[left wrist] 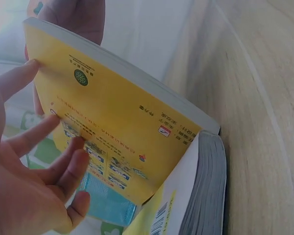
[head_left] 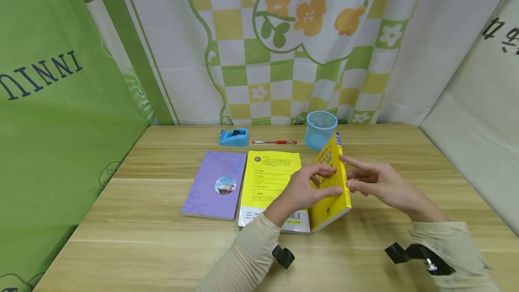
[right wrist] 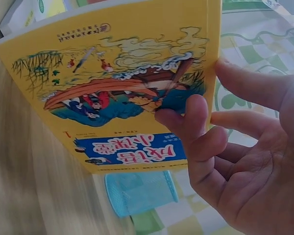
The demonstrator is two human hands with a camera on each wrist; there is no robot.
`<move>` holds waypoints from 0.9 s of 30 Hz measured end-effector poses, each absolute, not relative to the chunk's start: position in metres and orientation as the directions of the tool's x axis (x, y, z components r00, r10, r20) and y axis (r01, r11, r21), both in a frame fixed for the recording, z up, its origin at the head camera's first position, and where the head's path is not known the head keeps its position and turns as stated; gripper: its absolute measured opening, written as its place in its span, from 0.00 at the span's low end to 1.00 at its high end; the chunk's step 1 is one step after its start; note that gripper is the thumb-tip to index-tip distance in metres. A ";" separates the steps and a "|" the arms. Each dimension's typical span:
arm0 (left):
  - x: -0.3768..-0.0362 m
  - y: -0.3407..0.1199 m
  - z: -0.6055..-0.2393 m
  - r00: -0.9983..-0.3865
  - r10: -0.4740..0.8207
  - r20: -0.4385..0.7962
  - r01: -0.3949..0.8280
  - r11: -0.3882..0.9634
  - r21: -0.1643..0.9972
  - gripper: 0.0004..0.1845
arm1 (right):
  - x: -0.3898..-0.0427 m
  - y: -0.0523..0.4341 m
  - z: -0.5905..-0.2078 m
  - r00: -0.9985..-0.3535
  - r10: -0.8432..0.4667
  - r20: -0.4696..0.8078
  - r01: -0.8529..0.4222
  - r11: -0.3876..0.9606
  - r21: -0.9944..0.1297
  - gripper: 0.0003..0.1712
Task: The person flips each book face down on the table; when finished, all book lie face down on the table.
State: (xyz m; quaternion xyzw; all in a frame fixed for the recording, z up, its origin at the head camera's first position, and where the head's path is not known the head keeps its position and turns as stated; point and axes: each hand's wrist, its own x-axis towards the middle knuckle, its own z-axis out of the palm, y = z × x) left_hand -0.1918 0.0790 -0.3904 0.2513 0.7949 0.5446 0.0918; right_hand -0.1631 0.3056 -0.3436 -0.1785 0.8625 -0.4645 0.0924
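A yellow paperback book (head_left: 329, 202) stands tilted on its long edge, spine upward, between my two hands. My left hand (head_left: 302, 188) touches its back cover with thumb and fingertips, the fingers spread in the left wrist view. My right hand (head_left: 381, 186) holds the spine side with thumb and index finger. Its other fingers curl against the front cover (right wrist: 122, 83), illustrated with a boat. Beside it, a yellow-and-white book (head_left: 267, 184) lies flat, partly hidden by my left hand. Farther left lies a purple book (head_left: 215, 186) with a round picture.
A blue tape dispenser (head_left: 234, 137), a red pen (head_left: 275, 142) and a blue mesh pen cup (head_left: 320, 130) line the back of the wooden table (head_left: 134, 238). A patterned curtain (head_left: 284, 75) hangs behind. Green fabric (head_left: 61, 148) stands at the left.
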 end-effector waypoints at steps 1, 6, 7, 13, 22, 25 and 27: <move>-0.192 0.079 -0.390 -0.864 0.493 0.104 0.282 0.300 0.911 0.26 | -0.163 0.306 -0.343 -0.923 -0.385 -0.001 -0.214 0.516 -0.829 0.38; -0.191 0.081 -0.391 -0.890 0.456 -0.010 0.194 0.398 0.897 0.25 | -0.161 0.308 -0.340 -0.941 -0.336 -0.034 -0.177 0.576 -0.798 0.38; -0.191 0.081 -0.391 -0.892 0.452 -0.028 0.181 0.411 0.893 0.24 | -0.161 0.308 -0.340 -0.943 -0.331 -0.036 -0.175 0.584 -0.792 0.38; -0.190 0.083 -0.393 -0.887 0.458 -0.061 0.166 0.440 0.882 0.22 | -0.161 0.311 -0.339 -0.950 -0.310 -0.041 -0.166 0.613 -0.773 0.38; -0.189 0.084 -0.396 -0.875 0.481 -0.061 0.189 0.455 0.870 0.20 | -0.163 0.317 -0.338 -0.953 -0.300 -0.052 -0.154 0.622 -0.768 0.39; -0.189 0.085 -0.397 -0.871 0.489 -0.050 0.208 0.458 0.864 0.20 | -0.164 0.319 -0.338 -0.951 -0.304 -0.052 -0.159 0.630 -0.760 0.39; -0.189 0.086 -0.399 -0.870 0.492 -0.038 0.223 0.460 0.859 0.20 | -0.164 0.320 -0.339 -0.950 -0.309 -0.049 -0.168 0.633 -0.756 0.39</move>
